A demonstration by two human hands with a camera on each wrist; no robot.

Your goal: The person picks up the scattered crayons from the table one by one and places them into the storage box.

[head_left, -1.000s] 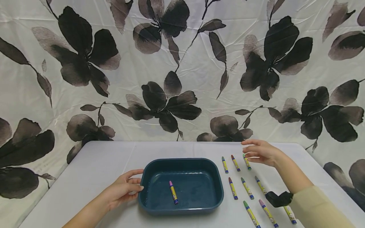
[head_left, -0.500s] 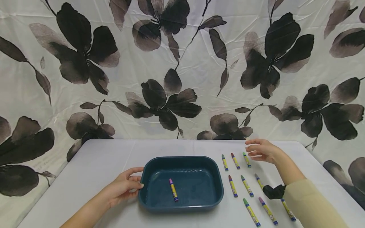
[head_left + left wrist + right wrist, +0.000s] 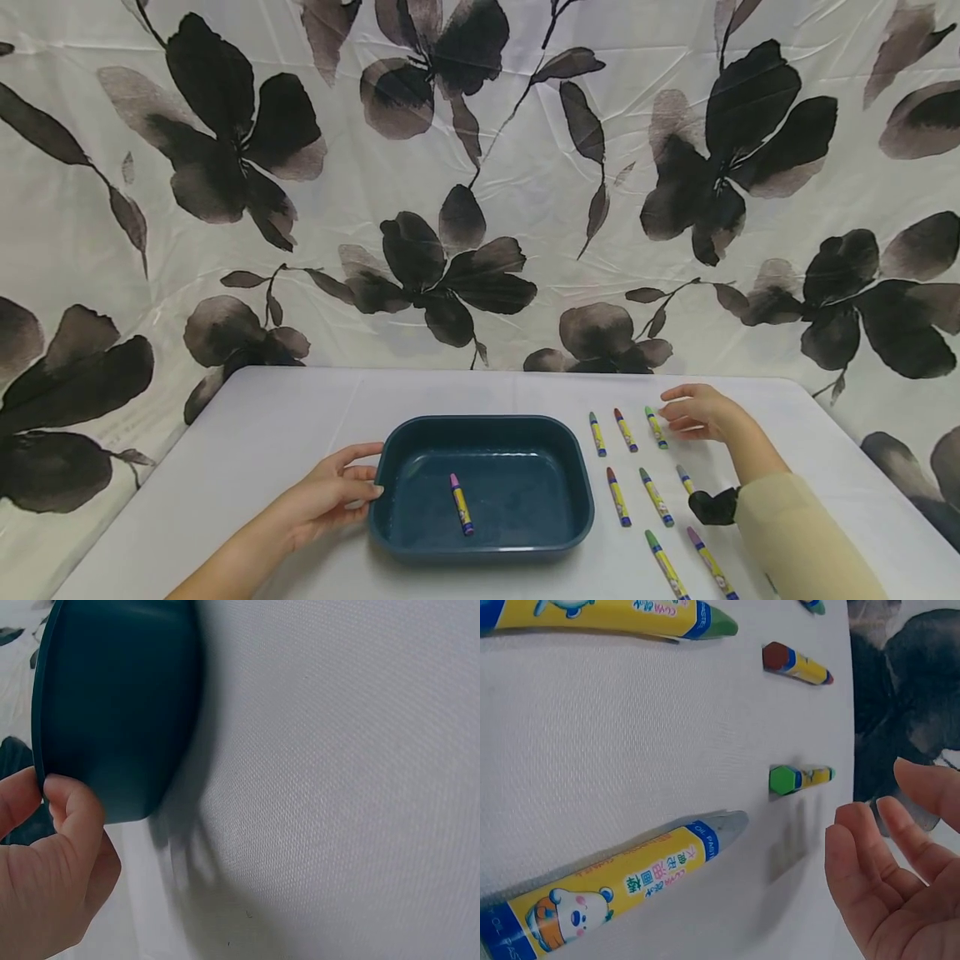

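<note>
With thumb and fingers my left hand (image 3: 322,496) pinches the left rim of a dark teal plastic tray (image 3: 525,512); the left wrist view shows the thumb (image 3: 71,802) on the rim's outer side. Inside the tray lies one oil pastel (image 3: 461,505) with a pinkish-purple tip. My right hand (image 3: 703,415) holds nothing, fingers spread and slightly bent, just right of a light green oil pastel (image 3: 656,427) in the far row. In the right wrist view that green pastel (image 3: 802,779) lies on the table beside the fingertips, with a grey pastel (image 3: 645,877) nearer.
Several more oil pastels lie in rows right of the tray, among them a red one (image 3: 625,430), a brown-red one (image 3: 618,497) and a purple one (image 3: 711,563). My right sleeve (image 3: 802,533) covers part of the near row. A floral cloth (image 3: 480,167) hangs behind the white table (image 3: 300,417).
My right hand has shifted slightly right and lower; its fingers overlapped the light green pastel a second ago and now sit beside it. My left hand stays at the tray. The head view shifts slightly.
</note>
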